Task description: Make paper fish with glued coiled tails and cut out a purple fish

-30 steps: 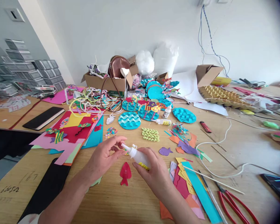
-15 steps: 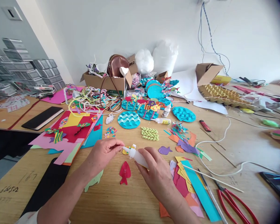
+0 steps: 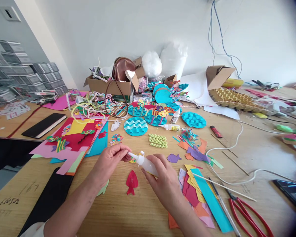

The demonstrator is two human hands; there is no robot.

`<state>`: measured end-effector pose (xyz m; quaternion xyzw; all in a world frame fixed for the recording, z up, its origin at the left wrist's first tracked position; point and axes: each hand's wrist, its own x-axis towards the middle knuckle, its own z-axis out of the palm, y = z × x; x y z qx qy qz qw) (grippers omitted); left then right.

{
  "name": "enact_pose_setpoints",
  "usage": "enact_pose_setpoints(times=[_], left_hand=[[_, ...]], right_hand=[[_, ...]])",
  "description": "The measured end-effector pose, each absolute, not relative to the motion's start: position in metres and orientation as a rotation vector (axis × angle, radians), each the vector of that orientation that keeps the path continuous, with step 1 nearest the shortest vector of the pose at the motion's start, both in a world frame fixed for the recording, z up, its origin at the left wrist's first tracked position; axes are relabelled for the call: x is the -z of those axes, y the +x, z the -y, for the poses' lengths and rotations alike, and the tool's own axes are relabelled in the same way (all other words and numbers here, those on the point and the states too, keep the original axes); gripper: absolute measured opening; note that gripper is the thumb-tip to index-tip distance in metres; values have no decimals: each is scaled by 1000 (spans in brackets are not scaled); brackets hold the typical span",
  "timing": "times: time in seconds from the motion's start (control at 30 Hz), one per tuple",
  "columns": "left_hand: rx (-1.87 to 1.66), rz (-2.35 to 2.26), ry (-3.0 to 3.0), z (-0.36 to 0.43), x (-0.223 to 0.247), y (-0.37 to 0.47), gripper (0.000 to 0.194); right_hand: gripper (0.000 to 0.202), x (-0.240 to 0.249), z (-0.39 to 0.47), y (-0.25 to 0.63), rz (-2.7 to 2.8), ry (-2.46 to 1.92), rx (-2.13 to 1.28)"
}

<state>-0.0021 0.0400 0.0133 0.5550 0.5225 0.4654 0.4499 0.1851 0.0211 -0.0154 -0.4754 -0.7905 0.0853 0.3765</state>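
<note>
Two hands frame one glue bottle [image 3: 148, 165]: the left hand's [image 3: 116, 157] fingertips pinch together at its nozzle tip (what exactly they grip, I cannot tell), and the right hand's [image 3: 162, 176] fingers wrap its body. The bottle is held beyond and right of the red paper fish [image 3: 132, 182]; right of that fish lies a purple fish [image 3: 174, 158].
</note>
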Motion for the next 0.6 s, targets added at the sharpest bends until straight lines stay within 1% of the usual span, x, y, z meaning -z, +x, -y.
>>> enact_pose_setpoints(times=[0.07,0.17,0.23,0.27,0.37,0.4,0.6], left_hand=[[-1124,-1236,1413,-40,-14,-6,21],[-1155,-1247,1612,-40,-14,-9,18],[-1209,-1273,1686,-40,-14,-8,24],[-1223,-1283,1694,-39,-14,-7,23],[-1222,-1292,1704,-37,-18,-4,8],[-1223,-1290,1712,-37,-19,-3,7],[-1229,-1361,1736,-36,-27,-6,11]], right_hand=[[26,13,-22,186,1971,-1228,-348],[25,9,-22,186,1931,-1269,-526],[24,7,-22,186,1925,-1290,-630],[25,6,-22,186,1923,-1299,-680],[28,4,-21,186,1903,-1328,-825],[29,3,-20,187,1892,-1341,-869],[31,-1,-20,189,1849,-1364,-1021]])
